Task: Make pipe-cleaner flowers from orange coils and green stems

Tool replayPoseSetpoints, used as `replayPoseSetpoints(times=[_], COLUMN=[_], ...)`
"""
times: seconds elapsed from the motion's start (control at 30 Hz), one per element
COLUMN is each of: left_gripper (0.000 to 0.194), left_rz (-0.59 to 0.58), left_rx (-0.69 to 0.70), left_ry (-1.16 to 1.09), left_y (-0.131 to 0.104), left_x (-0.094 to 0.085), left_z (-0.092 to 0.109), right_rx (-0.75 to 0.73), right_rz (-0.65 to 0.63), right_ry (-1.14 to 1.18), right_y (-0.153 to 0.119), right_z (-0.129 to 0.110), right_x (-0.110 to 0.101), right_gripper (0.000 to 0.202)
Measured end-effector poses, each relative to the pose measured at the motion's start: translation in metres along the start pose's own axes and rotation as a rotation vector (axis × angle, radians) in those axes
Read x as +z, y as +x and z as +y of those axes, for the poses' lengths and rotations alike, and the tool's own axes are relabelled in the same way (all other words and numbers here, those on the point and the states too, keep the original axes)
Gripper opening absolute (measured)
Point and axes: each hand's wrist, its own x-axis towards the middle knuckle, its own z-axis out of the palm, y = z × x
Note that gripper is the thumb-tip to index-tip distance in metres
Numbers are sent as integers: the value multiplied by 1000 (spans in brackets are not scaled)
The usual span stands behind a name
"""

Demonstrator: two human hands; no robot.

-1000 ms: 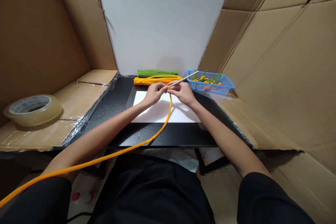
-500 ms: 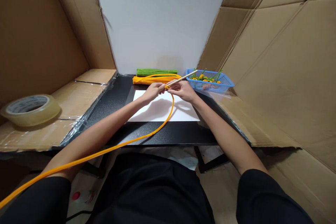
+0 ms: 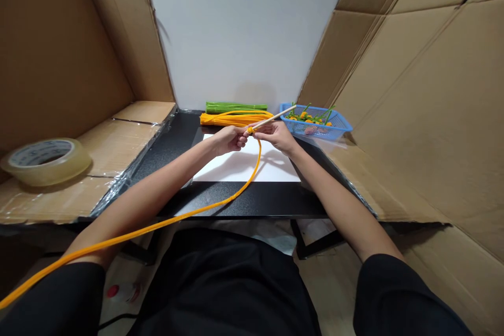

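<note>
A thin pale wooden stick (image 3: 279, 115) slants up to the right over the white paper. Near its lower end, an orange pipe cleaner (image 3: 251, 130) makes a small coil, and its long tail loops down over the desk edge and off past my left forearm. My left hand (image 3: 230, 139) pinches at the coil, its other fingers curled in. From the right, my right hand (image 3: 279, 136) grips the stick, thumb close to the coil. The two hands' fingertips nearly meet, so the exact hold is partly hidden.
Behind the hands lie an orange pipe cleaner bundle (image 3: 228, 118) and a green bundle (image 3: 236, 107). A blue basket (image 3: 338, 128) holds orange-and-green pieces. White paper (image 3: 220, 170) covers part of the black desk (image 3: 155, 155). A tape roll (image 3: 74, 165) sits on cardboard at left.
My left hand has turned slightly, its fingers now curled more tightly below the coil. The right hand and the stick stay nearly in place. The view has shifted a little.
</note>
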Motion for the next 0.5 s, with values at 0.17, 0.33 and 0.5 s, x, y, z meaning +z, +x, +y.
replayPoseSetpoints(times=[0.17, 0.33, 0.5], left_gripper=[25, 33, 33], left_rz=[6, 109, 284], left_rx=[-4, 87, 387], left_ry=[25, 144, 299], left_y=[-1, 6, 6], left_x=[0, -1, 1], left_z=[-1, -8, -10], right_rx=[33, 67, 96], right_rz=[28, 69, 146], right_ry=[37, 84, 125], right_y=[-1, 0, 2], right_z=[2, 5, 10], right_x=[3, 9, 9], right_gripper=[44, 44, 47])
